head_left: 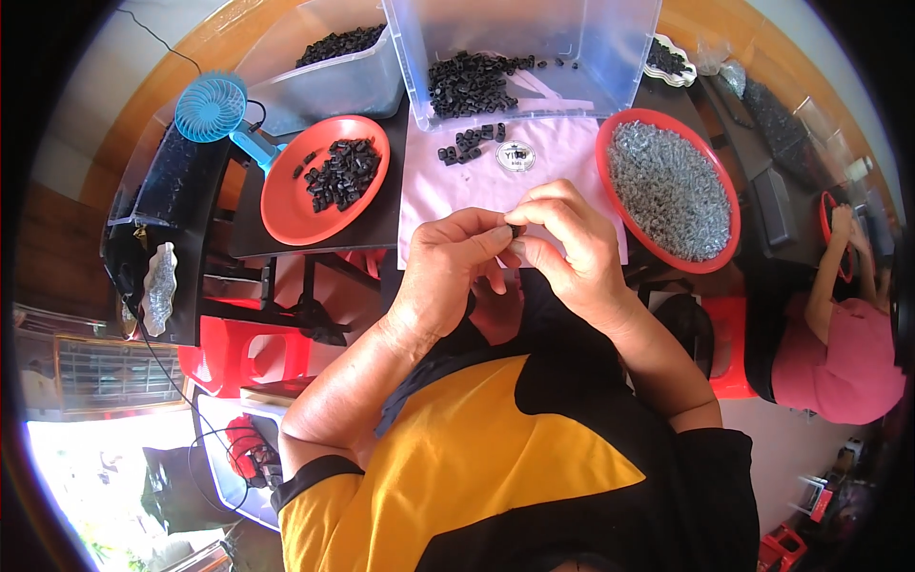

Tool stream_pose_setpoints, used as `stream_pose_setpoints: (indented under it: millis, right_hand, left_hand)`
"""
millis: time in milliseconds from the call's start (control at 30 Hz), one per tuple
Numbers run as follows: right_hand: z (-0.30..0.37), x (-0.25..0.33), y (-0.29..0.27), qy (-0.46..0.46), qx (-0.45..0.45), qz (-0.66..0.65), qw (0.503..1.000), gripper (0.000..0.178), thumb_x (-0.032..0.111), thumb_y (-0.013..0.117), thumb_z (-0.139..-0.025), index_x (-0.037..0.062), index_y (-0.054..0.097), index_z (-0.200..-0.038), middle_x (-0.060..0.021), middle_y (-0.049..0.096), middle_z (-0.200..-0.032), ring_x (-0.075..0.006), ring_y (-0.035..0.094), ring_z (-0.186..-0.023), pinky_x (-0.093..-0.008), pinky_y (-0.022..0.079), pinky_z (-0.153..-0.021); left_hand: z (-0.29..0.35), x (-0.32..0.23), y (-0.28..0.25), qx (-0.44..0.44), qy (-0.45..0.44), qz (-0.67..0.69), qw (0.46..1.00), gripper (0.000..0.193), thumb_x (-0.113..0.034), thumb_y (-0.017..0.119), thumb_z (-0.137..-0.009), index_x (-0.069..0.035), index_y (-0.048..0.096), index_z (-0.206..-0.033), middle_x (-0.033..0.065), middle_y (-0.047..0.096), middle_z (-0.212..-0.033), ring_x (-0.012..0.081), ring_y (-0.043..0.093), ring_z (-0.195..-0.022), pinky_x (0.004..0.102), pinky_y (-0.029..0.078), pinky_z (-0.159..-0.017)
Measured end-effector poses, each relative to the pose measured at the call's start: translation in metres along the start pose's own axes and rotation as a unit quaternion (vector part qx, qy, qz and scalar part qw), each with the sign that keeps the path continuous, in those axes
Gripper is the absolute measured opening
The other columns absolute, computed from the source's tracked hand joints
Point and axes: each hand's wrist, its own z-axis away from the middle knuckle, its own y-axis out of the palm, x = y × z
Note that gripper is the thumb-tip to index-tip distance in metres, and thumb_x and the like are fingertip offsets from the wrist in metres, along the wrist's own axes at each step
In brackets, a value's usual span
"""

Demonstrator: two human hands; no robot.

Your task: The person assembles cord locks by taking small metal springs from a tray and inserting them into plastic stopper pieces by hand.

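Note:
In front of my chest, over the near edge of a pink cloth [434, 191], both hands meet at a small black plastic piece [516, 231]. My left hand [440, 272] pinches it between thumb and fingers. The thumb and fingertips of my right hand [575, 250] close on the same piece from the other side; whether they hold a second tiny part is hidden. A few loose black pieces [467, 143] lie on the cloth beyond my hands, beside a round white label [516, 156].
An orange-red bowl [276, 205] of black pieces stands left; a red bowl [606, 143] of small clear-silvery parts stands right. Behind are a clear plastic tub [591, 71] with black pieces, another tub [372, 91] and a blue fan [212, 107]. A person in pink [839, 353] works far right.

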Motion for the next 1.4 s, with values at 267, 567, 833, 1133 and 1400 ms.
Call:
stream_pose_setpoints:
  millis: [267, 567, 833, 1133, 1400]
  right_hand:
    - [-0.005, 0.000, 0.006, 0.101, -0.023, -0.071, 0.992, 0.021, -0.010, 0.067, -0.079, 0.0002, 0.064, -0.097, -0.0104, 0.061, -0.088, -0.0223, 0.066, -0.079, -0.0325, 0.052, -0.066]
    - [-0.050, -0.055, 0.005, 0.022, -0.005, 0.288, 0.957, 0.011, -0.001, 0.064, -0.076, 0.0069, 0.066, -0.083, -0.0075, 0.064, -0.082, -0.0299, 0.064, -0.078, -0.0414, 0.049, -0.067]
    - [-0.056, -0.085, 0.016, 0.031, 0.163, 0.430, 0.888, 0.012, 0.006, 0.064, -0.075, 0.0040, 0.068, -0.087, -0.0120, 0.066, -0.095, -0.0313, 0.065, -0.090, -0.0435, 0.050, -0.080]
    - [-0.037, -0.016, 0.014, 0.254, 0.012, -0.193, 0.948, 0.010, 0.000, 0.068, -0.086, 0.0000, 0.066, -0.096, -0.0028, 0.068, -0.087, -0.0071, 0.061, -0.083, -0.0231, 0.049, -0.075]
    - [-0.007, -0.004, 0.048, 0.140, -0.004, -0.141, 0.980, 0.011, -0.004, 0.067, -0.084, -0.0008, 0.065, -0.094, -0.0072, 0.065, -0.087, -0.0196, 0.064, -0.080, -0.0317, 0.051, -0.071]
  left_hand:
    - [-0.024, 0.005, -0.007, 0.026, 0.052, 0.014, 0.998, 0.014, -0.006, 0.062, -0.094, 0.005, 0.068, -0.099, 0.0075, 0.067, -0.083, 0.0105, 0.061, -0.071, 0.0236, 0.048, -0.056]
    - [-0.037, 0.011, -0.013, -0.034, 0.088, -0.049, 0.994, 0.014, -0.007, 0.065, -0.092, 0.005, 0.070, -0.097, 0.0079, 0.069, -0.083, 0.0110, 0.061, -0.071, 0.0224, 0.047, -0.056]
    - [-0.038, 0.009, -0.017, -0.028, 0.085, 0.000, 0.996, 0.013, -0.006, 0.064, -0.093, 0.005, 0.068, -0.098, 0.0088, 0.069, -0.085, 0.0126, 0.062, -0.072, 0.0238, 0.048, -0.056]
    - [-0.042, 0.000, -0.007, -0.100, 0.203, 0.121, 0.967, 0.015, -0.010, 0.057, -0.097, 0.004, 0.065, -0.099, 0.0112, 0.068, -0.094, 0.0194, 0.064, -0.086, 0.0323, 0.051, -0.076]
    - [-0.043, -0.001, 0.002, -0.092, 0.132, 0.181, 0.970, 0.016, -0.009, 0.053, -0.098, 0.003, 0.063, -0.101, 0.0133, 0.067, -0.092, 0.0227, 0.065, -0.086, 0.0333, 0.053, -0.080]
